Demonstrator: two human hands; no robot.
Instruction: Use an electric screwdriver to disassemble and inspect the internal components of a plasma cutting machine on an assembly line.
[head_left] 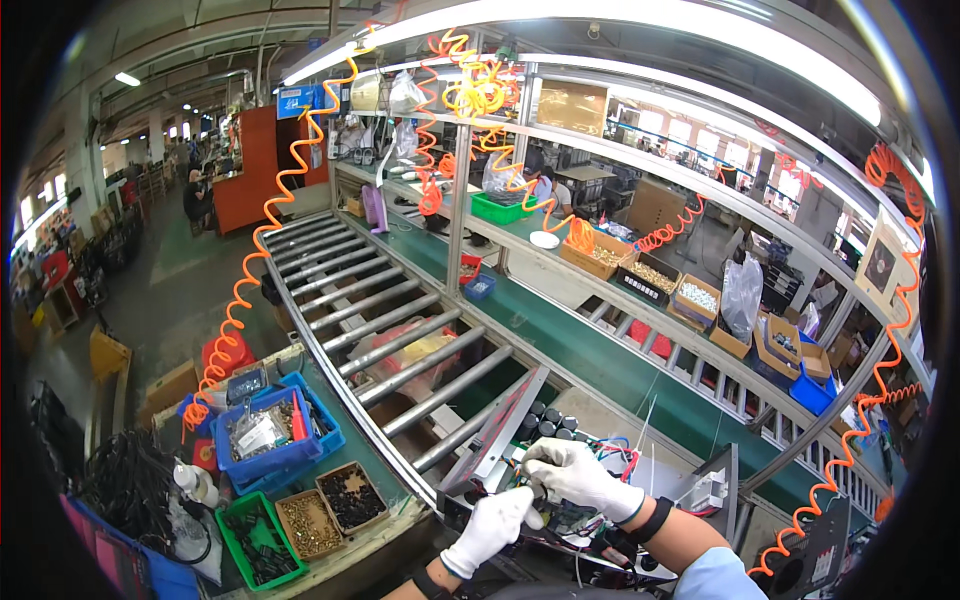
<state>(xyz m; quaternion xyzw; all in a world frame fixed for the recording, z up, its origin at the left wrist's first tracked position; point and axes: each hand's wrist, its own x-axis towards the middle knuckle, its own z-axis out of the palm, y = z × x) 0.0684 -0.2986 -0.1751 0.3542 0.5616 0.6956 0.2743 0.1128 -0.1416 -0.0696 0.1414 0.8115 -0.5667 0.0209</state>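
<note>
An open metal chassis point(500, 428) full of wiring lies in front of me, with several black cylindrical capacitors point(548, 420) at its far end. Red, blue and white wires point(625, 455) run through it. Both my hands wear white gloves and dark wrist straps. Over the middle of the wiring, my right hand point(583, 472) has its fingers curled down and pinched together. Close beside it on the near left, my left hand point(492, 530) is closed with the fingertips toward the same spot. What either pinches is hidden by the gloves.
A roller conveyor point(390, 330) stretches away to the left. Beside it are a blue bin point(262, 440), a green tray point(258, 540) and boxes of small screws point(310, 525). Coiled orange air hoses point(300, 165) hang around the frame. Parts boxes point(648, 278) line the far shelf.
</note>
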